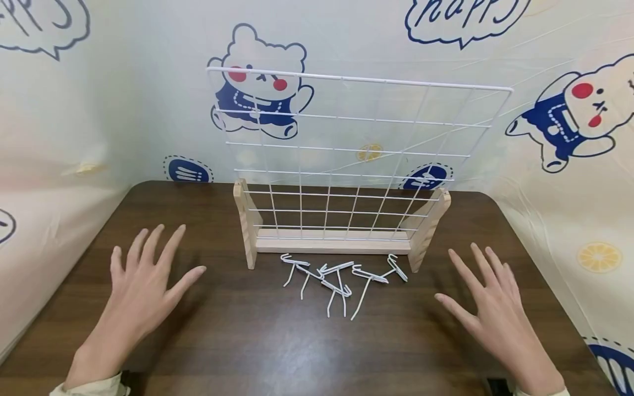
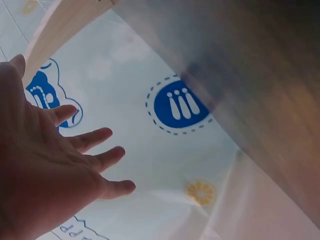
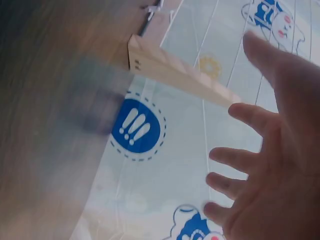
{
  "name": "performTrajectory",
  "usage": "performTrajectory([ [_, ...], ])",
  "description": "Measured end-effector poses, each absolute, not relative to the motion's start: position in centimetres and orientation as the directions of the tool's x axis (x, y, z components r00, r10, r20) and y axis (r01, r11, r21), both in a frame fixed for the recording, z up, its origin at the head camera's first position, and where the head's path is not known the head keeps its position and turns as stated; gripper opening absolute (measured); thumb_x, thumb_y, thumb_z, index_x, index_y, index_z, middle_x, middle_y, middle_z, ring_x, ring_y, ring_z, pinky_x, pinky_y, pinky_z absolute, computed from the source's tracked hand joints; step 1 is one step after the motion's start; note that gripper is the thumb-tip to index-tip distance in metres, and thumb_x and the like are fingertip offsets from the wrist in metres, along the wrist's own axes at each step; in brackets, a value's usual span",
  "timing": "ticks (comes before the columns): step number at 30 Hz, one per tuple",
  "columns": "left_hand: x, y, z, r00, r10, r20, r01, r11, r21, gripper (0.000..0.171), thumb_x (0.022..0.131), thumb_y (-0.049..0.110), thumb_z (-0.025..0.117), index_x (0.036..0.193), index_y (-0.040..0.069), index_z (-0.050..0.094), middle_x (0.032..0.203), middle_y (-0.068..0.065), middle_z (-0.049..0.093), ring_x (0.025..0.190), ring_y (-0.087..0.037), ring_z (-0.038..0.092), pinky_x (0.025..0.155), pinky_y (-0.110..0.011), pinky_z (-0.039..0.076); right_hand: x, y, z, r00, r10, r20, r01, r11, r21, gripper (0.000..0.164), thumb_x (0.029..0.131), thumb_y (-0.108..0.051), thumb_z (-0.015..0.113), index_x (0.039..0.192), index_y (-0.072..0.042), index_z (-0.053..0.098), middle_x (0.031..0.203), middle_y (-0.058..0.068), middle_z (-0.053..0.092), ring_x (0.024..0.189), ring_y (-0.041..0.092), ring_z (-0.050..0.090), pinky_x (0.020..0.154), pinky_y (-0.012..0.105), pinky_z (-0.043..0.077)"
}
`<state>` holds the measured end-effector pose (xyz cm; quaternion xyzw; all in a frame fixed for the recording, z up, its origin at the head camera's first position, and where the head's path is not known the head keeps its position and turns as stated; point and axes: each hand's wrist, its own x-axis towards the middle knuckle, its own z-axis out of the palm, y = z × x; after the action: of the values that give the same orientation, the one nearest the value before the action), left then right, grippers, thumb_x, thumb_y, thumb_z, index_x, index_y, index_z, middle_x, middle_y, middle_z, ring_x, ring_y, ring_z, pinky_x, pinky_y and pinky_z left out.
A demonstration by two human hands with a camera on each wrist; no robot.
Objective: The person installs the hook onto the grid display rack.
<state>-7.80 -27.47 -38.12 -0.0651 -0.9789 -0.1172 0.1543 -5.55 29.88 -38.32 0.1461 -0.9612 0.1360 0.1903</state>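
Observation:
A white wire grid panel [image 1: 356,148] stands upright in a pale wooden base [image 1: 333,241] at the middle of the dark wooden table [image 1: 257,341]. Several white wire hooks [image 1: 337,278] lie in a loose pile just in front of the base. My left hand [image 1: 143,280] hovers over the table left of the pile, fingers spread and holding nothing. My right hand [image 1: 487,305] hovers to the right of the pile, also spread and empty. The left wrist view shows the left hand's spread fingers [image 2: 95,137]; the right wrist view shows the right hand's fingers [image 3: 240,160] near the wooden base end [image 3: 175,72].
A printed cloth with cartoon bears [image 1: 260,82] and blue round marks [image 1: 187,170] covers the wall behind and both sides of the table. The table's back edge meets this cloth. Bare table surface lies in front of the hooks.

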Motion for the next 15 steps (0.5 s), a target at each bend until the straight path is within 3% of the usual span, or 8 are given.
performTrajectory([
  [7,-8.7,-26.4,-37.2,-0.923,0.163,0.348,0.276,0.912,0.304,0.073,0.096,0.046,0.061,0.157,0.023,0.029,0.153,-0.023,0.033,0.139,-0.044,0.028,0.108,-0.073,0.007,-5.3,28.3,-37.8,-0.854,-0.250,0.457,-0.396,0.881,-0.259,0.073,0.082,-0.029,0.081,0.148,-0.023,0.049,0.151,0.016,0.042,0.136,0.039,0.038,0.102,0.057,0.035],
  [13,-9.6,-25.7,-36.2,-0.897,0.212,0.388,0.355,0.869,0.344,0.067,0.096,0.039,0.064,0.154,0.019,0.036,0.151,-0.020,0.037,0.135,-0.045,0.034,0.108,-0.069,0.015,-5.2,27.0,-37.6,-0.826,-0.295,0.481,-0.444,0.865,-0.232,0.060,0.085,-0.026,0.078,0.141,-0.018,0.057,0.134,0.009,0.055,0.124,0.027,0.048,0.100,0.033,0.033],
  [15,-9.9,-25.5,-35.9,-0.892,0.220,0.394,0.369,0.858,0.357,0.066,0.097,0.037,0.064,0.154,0.019,0.036,0.152,-0.018,0.038,0.136,-0.045,0.034,0.108,-0.068,0.016,-5.3,26.5,-37.6,-0.815,-0.320,0.483,-0.465,0.859,-0.215,0.057,0.086,-0.026,0.076,0.139,-0.017,0.059,0.129,0.007,0.057,0.120,0.025,0.050,0.099,0.029,0.034],
])
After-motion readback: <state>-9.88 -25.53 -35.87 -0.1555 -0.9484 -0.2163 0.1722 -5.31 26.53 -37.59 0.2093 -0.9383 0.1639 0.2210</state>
